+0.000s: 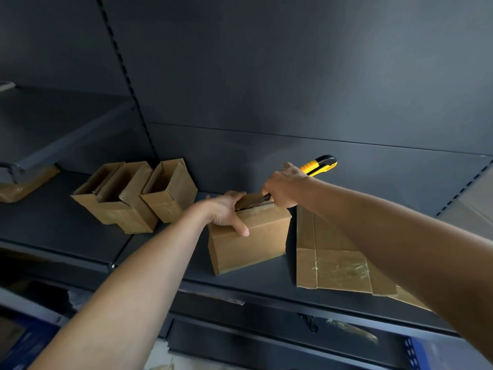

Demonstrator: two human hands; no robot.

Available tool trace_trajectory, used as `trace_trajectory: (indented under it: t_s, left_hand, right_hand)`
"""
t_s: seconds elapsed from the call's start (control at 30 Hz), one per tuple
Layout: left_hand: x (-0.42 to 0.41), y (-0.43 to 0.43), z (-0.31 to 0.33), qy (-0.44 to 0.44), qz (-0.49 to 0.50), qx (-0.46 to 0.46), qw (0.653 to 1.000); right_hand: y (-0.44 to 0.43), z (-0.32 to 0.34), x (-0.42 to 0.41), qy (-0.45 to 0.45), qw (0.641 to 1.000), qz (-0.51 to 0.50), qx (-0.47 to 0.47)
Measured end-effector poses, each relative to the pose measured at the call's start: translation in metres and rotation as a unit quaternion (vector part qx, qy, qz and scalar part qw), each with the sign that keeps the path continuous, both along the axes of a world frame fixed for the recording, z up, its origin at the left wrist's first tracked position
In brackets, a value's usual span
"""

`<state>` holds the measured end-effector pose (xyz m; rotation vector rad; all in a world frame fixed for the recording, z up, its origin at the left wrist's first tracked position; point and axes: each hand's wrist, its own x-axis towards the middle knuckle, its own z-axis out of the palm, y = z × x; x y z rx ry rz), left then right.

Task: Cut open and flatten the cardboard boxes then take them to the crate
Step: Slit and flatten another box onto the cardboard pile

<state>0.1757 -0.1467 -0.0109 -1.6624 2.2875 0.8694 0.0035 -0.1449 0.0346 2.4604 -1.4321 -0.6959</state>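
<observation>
The right hand (284, 189) is fisted round a yellow knife (318, 164), blade end down at the taped top seam of the box (248, 237). The left hand (228, 210) grips the box's top left edge, thumb down the front face. The box stands mid-shelf (80, 236), near the front edge. Best to keep the blade shallow, draw along the seam away from the left fingers, and press the box down. A flattened box (336, 263) lies just right; three open boxes (133, 198) stand left.
</observation>
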Motion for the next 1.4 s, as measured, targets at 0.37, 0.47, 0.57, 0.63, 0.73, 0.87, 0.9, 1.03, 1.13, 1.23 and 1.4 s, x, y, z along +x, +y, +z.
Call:
trace_trajectory:
  t_s: [0.37,0.47,0.57,0.63,0.73,0.87,0.9,1.03,1.13,1.23,1.4]
  left_hand:
    - [0.001,-0.008,0.019,-0.057,-0.016,0.040,0.997]
    - [-0.003,-0.006,0.022,-0.101,-0.020,0.013,0.995]
    - [-0.022,0.006,0.018,-0.129,-0.051,-0.064,0.988]
    - [-0.038,0.016,0.011,-0.094,-0.060,-0.112,0.987]
    - [-0.049,0.025,0.001,-0.028,-0.034,-0.189,0.981]
    - [-0.046,0.029,-0.004,0.020,-0.014,-0.205,0.978]
    - [-0.044,0.030,-0.005,0.028,-0.011,-0.208,0.978]
    - [-0.043,0.035,-0.007,0.026,-0.013,-0.205,0.978]
    - [-0.043,0.034,-0.004,0.020,-0.008,-0.179,0.984]
    - [-0.044,0.030,-0.001,0.014,-0.004,-0.143,0.990]
    - [-0.040,0.028,-0.001,0.025,-0.003,-0.087,0.996]
  right_hand:
    - [0.007,0.004,-0.059,-0.036,0.984,-0.159,0.075]
    - [0.008,0.010,-0.093,-0.074,0.967,-0.228,0.081]
    - [0.014,0.001,-0.104,-0.215,0.925,-0.288,0.124]
    - [0.020,-0.005,-0.094,-0.303,0.888,-0.308,0.155]
    - [0.024,-0.016,-0.077,-0.344,0.872,-0.302,0.173]
    - [0.023,-0.033,-0.073,-0.386,0.832,-0.342,0.204]
    - [0.024,-0.035,-0.073,-0.392,0.828,-0.343,0.208]
    - [0.024,-0.039,-0.077,-0.405,0.824,-0.333,0.216]
    - [0.022,-0.041,-0.079,-0.418,0.817,-0.325,0.227]
    - [0.023,-0.046,-0.082,-0.420,0.816,-0.320,0.236]
    - [0.022,-0.047,-0.080,-0.394,0.832,-0.318,0.227]
